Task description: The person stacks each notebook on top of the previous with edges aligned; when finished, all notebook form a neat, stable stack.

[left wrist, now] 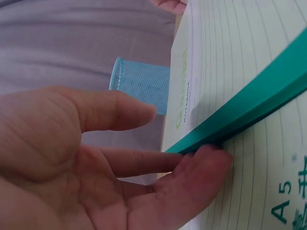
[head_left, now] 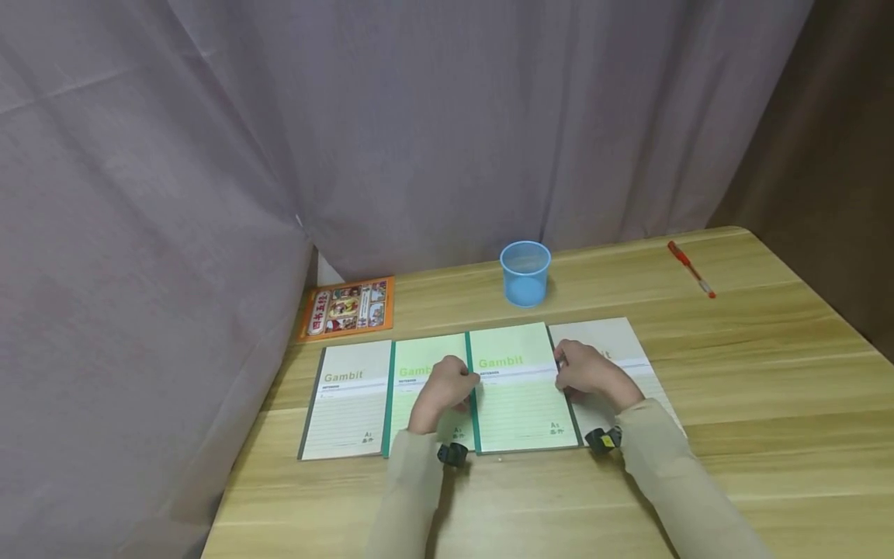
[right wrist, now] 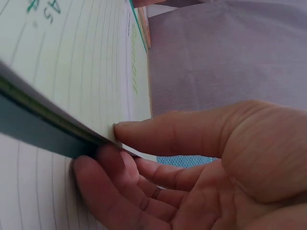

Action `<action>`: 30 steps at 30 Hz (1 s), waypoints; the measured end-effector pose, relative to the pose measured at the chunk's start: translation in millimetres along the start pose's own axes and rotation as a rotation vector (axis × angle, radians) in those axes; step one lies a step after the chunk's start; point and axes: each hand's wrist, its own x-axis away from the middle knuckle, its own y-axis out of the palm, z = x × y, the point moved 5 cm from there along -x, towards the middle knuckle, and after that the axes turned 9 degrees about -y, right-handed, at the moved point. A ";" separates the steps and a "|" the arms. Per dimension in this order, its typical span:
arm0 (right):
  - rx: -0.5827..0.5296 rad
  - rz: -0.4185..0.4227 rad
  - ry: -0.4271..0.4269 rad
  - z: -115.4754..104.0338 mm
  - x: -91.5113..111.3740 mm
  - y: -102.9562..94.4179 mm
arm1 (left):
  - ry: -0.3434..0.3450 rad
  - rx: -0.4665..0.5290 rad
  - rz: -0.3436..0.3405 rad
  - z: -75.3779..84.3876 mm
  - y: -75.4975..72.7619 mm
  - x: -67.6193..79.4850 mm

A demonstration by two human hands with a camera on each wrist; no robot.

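A light green Gambit notebook (head_left: 520, 407) with a green spine (left wrist: 244, 103) lies between my hands, in a row with others. My left hand (head_left: 443, 386) is at its spine side, over a second green notebook (head_left: 426, 349). In the left wrist view its fingertips touch the spine's edge while the thumb stands off, apart from the cover. My right hand (head_left: 590, 369) pinches the opposite edge, thumb (right wrist: 158, 132) on the cover and fingers curled at the side. Beneath that hand is a white, dark-spined notebook (head_left: 646, 369), partly hidden.
At the row's left end lies another white notebook (head_left: 352, 396). Behind it is an orange picture book (head_left: 349, 307). A blue mesh cup (head_left: 525, 279) stands at the back, and a red pen (head_left: 691, 269) lies far right. Grey curtain (head_left: 433, 140) borders the wooden table (head_left: 768, 373).
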 end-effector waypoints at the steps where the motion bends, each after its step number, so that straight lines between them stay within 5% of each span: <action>1: 0.006 0.001 0.003 0.4 0.0 -0.2 | -0.002 -0.004 0.004 0.4 0.1 0.3; 18: -0.003 -0.006 0.015 2.7 -0.1 -2.8 | -0.006 -0.032 0.028 4.9 -2.1 5.5; 30: -0.044 0.056 -0.035 5.0 13.2 -35.6 | 0.044 -0.049 0.046 13.2 -2.7 6.6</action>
